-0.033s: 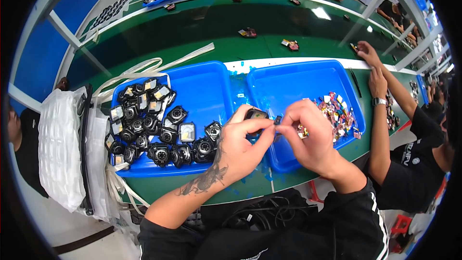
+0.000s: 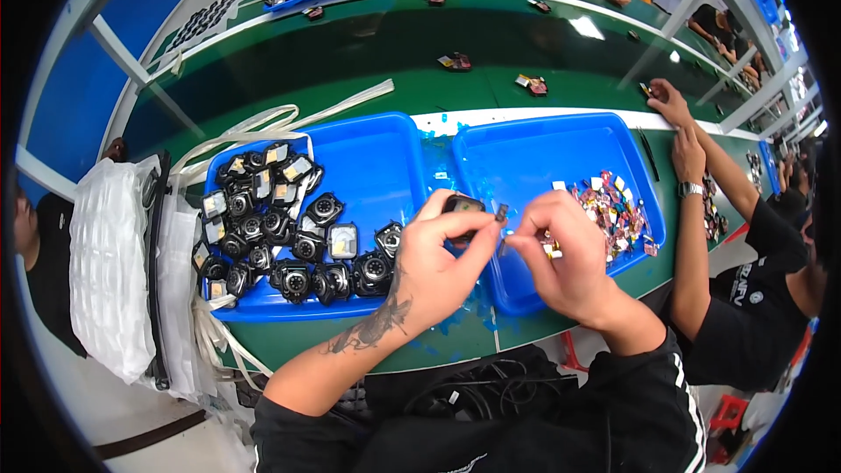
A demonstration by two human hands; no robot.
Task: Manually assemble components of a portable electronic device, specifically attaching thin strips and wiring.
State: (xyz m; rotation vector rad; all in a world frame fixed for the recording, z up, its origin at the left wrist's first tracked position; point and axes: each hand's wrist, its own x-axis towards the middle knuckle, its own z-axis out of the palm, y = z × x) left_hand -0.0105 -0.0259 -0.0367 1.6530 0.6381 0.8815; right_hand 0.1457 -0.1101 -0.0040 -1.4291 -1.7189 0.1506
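My left hand [image 2: 442, 258] is closed round a black watch case [image 2: 464, 205], which the fingers partly cover. A small dark piece [image 2: 501, 212] stands up at the tips of its thumb and forefinger; whether it is joined to the case I cannot tell. Just to the right, my right hand [image 2: 565, 250] is pinched, its fingertips a little apart from that piece. Something tiny may be in the pinch, but it is too small to name. Black watch cases [image 2: 293, 280] lie heaped in the left blue tray [image 2: 368, 158], beside my left hand.
The right blue tray [image 2: 543, 144] holds small colourful parts [image 2: 609, 210]. Black tweezers [image 2: 648, 153] lie beyond its right edge. Part clusters [image 2: 532, 85] rest on the green bench [image 2: 368, 79]. At right, a co-worker's arm [image 2: 689, 158] reaches over the bench. White straps [image 2: 236, 136] trail at left.
My right fingertips have drawn slightly away from my left ones, where they met before. The small dark piece now shows more plainly, standing up at my left fingertips.
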